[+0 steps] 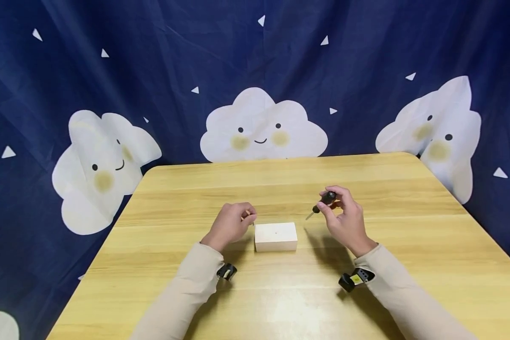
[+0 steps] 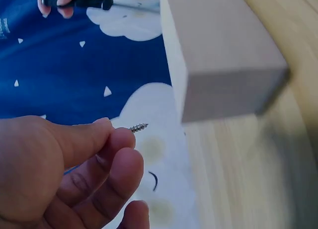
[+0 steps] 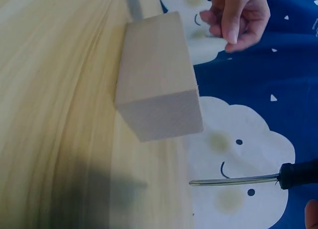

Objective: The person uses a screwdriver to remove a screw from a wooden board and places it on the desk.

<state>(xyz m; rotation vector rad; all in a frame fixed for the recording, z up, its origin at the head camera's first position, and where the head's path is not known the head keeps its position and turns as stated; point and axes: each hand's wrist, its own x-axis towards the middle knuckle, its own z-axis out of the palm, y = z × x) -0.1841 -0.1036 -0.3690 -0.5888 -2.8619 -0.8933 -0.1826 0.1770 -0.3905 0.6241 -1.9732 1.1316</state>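
A pale wooden block point(image 1: 276, 237) lies on the table, with a small dark hole in the middle of its top face. Just left of it, my left hand point(image 1: 233, 222) pinches a small metal screw point(image 2: 139, 127) between thumb and forefinger; its pointed, threaded end sticks out past the fingertips. On the block's other side, my right hand point(image 1: 344, 219) holds a screwdriver point(image 1: 324, 202) by its black handle, the metal shaft slanting down and left. In the right wrist view the screwdriver's shaft point(image 3: 233, 181) shows bare, its tip apart from the block.
The wooden table point(image 1: 255, 302) has rounded far corners. Behind it hangs a dark blue curtain point(image 1: 174, 61) with white clouds and small triangles. Each wrist wears a small black camera, one on the left point(image 1: 227, 271) and one on the right point(image 1: 352, 279).
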